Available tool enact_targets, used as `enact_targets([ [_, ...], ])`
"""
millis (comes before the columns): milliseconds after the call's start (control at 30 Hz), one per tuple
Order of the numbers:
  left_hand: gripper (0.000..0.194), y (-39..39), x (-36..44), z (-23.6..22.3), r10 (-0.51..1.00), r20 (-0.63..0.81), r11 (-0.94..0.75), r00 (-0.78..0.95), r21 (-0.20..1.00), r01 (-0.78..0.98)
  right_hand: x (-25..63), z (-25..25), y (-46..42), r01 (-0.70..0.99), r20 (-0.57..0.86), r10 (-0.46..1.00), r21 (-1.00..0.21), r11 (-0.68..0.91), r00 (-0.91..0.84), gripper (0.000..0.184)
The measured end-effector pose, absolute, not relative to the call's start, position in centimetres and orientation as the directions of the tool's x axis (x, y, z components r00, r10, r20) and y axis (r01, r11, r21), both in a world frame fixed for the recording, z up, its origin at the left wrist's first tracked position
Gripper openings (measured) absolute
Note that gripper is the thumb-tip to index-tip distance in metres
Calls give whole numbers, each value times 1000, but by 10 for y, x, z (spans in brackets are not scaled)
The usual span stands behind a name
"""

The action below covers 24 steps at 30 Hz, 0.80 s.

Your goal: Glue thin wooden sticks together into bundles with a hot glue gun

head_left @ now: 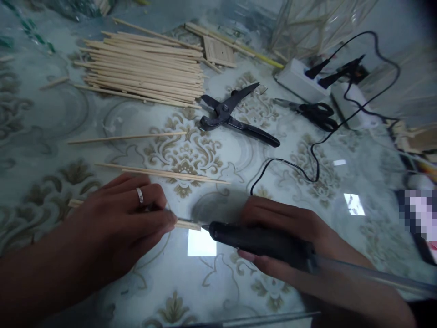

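My left hand (136,218), with a ring on one finger, presses a small bundle of thin wooden sticks (187,224) on the patterned table. The sticks' right ends stick out past my fingertips, and their other ends show left of the hand. My right hand (283,246) is wrapped round a black hot glue gun (259,240), with a clear glue stick (372,272) running out of its back. The gun's nozzle is at the right ends of the sticks; whether it touches them I cannot tell. Just beyond my left hand lie loose wooden sticks (177,174).
A large pile of wooden sticks (143,68) lies at the back left. Black-handled cutters (235,118) and scissors (314,114) lie to its right. A black cord (316,155) loops from a white power strip (302,82) towards my right hand. Another stick (126,137) lies alone.
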State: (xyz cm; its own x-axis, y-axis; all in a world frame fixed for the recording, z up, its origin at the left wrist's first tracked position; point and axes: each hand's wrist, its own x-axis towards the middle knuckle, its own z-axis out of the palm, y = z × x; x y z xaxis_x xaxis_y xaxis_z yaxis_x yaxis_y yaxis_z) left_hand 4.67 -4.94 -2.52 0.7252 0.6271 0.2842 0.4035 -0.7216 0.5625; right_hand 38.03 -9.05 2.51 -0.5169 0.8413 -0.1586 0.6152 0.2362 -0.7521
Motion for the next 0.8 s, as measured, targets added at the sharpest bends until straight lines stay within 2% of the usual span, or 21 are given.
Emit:
enact_targets([
  [200,23,-50,48,-27,624,320,-730,713,563,388,379,31,-91,628,-97,954,-771,108,-282,18],
  [300,24,-52,49,-24,610,325,-756,723,512,408,379,22,-91,667,-139,977,-745,5,-164,19],
  [500,16,-57,48,-25,642,314,-747,699,461,479,372,12,-87,670,-189,980,-735,-101,-60,33],
  [600,7,-53,42,-27,633,306,-744,711,494,450,357,18,-88,658,-220,973,-743,-119,-72,26],
  [700,9,-46,33,-25,604,278,-750,747,514,415,341,23,-90,635,-266,953,-764,-117,-144,18],
  [800,11,-42,24,-19,606,226,-745,763,499,444,330,21,-89,616,-282,937,-782,-100,-205,21],
])
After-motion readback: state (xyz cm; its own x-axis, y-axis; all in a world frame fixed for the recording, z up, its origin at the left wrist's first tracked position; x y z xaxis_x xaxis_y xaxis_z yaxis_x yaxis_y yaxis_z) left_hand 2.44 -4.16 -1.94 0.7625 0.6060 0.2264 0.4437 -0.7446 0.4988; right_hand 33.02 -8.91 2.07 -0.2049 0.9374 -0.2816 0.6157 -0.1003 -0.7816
